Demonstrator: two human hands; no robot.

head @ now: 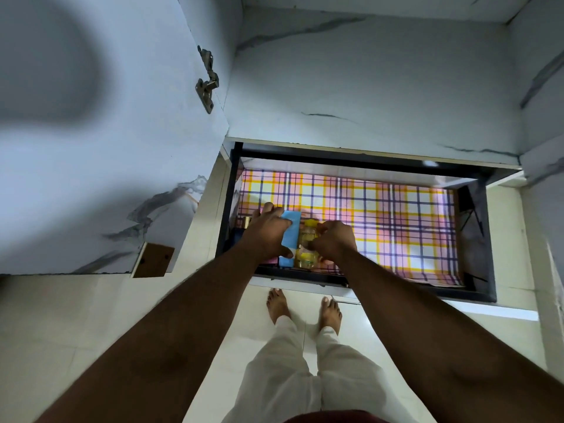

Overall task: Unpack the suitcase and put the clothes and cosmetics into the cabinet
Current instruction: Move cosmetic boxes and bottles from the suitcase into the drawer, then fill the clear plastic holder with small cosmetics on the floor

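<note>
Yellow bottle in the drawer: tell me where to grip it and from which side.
Grip the yellow bottle around its body from the right. It stands upright, the blue box crowds its left, and bare checked liner lies to its right. The right hand already holds it there, while the left hand grips the box.

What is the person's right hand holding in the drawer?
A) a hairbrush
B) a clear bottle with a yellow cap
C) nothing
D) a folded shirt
B: the right hand curls round a clear bottle with a yellow cap, next to the blue box gripped by the left hand.
</note>
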